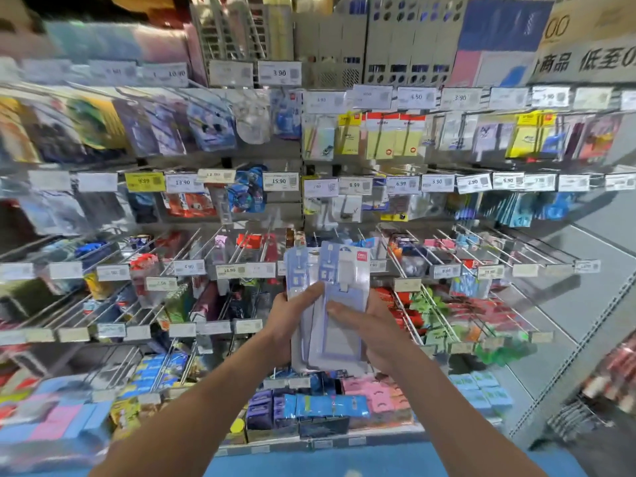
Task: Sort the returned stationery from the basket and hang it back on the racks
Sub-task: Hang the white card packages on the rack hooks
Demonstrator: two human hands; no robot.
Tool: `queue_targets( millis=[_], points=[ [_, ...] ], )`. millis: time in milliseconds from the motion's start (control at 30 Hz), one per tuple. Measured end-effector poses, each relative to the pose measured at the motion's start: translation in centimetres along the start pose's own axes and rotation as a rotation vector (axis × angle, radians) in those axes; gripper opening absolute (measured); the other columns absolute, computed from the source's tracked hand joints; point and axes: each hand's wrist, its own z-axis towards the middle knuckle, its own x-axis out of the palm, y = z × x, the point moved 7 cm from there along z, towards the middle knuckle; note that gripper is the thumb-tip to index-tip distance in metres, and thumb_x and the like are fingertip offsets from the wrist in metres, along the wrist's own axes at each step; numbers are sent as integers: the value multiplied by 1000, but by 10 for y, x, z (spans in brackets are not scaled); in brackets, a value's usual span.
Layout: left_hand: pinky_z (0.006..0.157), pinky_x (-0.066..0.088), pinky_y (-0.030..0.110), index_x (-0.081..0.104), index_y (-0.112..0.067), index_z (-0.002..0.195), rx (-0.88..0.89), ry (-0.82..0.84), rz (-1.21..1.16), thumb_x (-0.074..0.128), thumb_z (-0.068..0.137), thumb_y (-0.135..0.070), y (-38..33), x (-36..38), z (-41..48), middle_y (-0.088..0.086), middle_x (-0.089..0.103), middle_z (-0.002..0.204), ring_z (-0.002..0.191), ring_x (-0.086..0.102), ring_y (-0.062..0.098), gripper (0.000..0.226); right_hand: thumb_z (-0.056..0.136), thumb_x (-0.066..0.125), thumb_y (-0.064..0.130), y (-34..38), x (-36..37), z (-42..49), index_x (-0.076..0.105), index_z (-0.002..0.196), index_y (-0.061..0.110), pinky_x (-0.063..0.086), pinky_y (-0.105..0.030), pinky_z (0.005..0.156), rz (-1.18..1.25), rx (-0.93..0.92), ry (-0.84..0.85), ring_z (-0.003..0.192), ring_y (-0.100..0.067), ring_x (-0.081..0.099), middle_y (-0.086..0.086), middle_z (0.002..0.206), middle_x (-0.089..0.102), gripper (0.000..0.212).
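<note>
Before wire racks, flat glossy packets in both hands.

A few lilac packets are held upright between the left hand and the right hand, thumbs pressed on the front, before wire hooks hung with blurred stationery and price tags.

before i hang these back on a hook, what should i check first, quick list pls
1. Left hand grips the pale blue clear-plastic packets: ok
2. Right hand holds the front one: ok
3. Packet tops, where they hang, free of fingers: ok
4. Matching spot among the silver wire hooks found: cannot tell, shelves blurred
5. Packets all the same kind: cannot tell
</note>
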Motion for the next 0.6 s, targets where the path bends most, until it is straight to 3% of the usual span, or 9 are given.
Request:
queue_targets(
  millis=[100, 200, 300, 400, 467, 533, 600],
  points=[
    [79, 49, 23, 50, -14, 145, 23, -1, 28, 87, 65, -70, -13, -4, -11, -1, 59, 142, 111, 62, 8, 104, 87, 80, 12, -3, 10, 10, 56, 139, 14, 55, -50, 100, 29, 22, 55, 113, -26, 71, -8, 123, 73, 57],
    [75, 46, 15, 57, -11, 137, 21, 20, 10, 78, 83, -51, -25, -11, -18, -6, 62, 125, 87, 59, -4, 70, 84, 84, 20, -6, 22, 22, 54, 138, 19, 58, -37, 96, 37, 49, 71, 113, -16, 70, -2, 127, 72, 62],
    [72, 45, 18, 48, -8, 144, 54, -18, 51, 83, 74, -59, -37, -31, -17, -3, 59, 132, 98, 57, 4, 93, 65, 97, 42, -15, 36, 34, 45, 148, 21, 53, -50, 103, 19, 101, 78, 123, -23, 65, -3, 139, 64, 100],
    [101, 42, 29, 41, -15, 155, 85, -77, 123, 87, 55, -77, -42, -59, -5, -1, 46, 156, 131, 53, 15, 126, 60, 97, 48, -19, 50, 47, 45, 148, 20, 51, -52, 106, 28, 103, 91, 127, -24, 62, -2, 141, 62, 106],
    [109, 41, 36, 42, -15, 154, 95, -67, 120, 86, 54, -79, -51, -69, -2, -3, 46, 156, 138, 50, 18, 127, 63, 96, 50, -20, 56, 57, 39, 151, 19, 46, -53, 110, 24, 133, 72, 135, -24, 54, -2, 152, 51, 110],
    [91, 52, 24, 59, -15, 138, 139, -19, 115, 87, 60, -72, -67, -72, -4, -4, 68, 135, 114, 68, 7, 100, 68, 94, 46, -17, 62, 69, 37, 151, 17, 45, -50, 112, 37, 124, 73, 138, -24, 49, -1, 155, 46, 105],
    [66, 55, 14, 70, -16, 117, 150, 49, 127, 79, 85, -50, -85, -68, -7, -7, 80, 105, 85, 75, 0, 47, 67, 95, 46, -8, 68, 78, 36, 154, 15, 47, -51, 111, 42, 110, 86, 137, -25, 51, -3, 153, 50, 109]
  ],
)
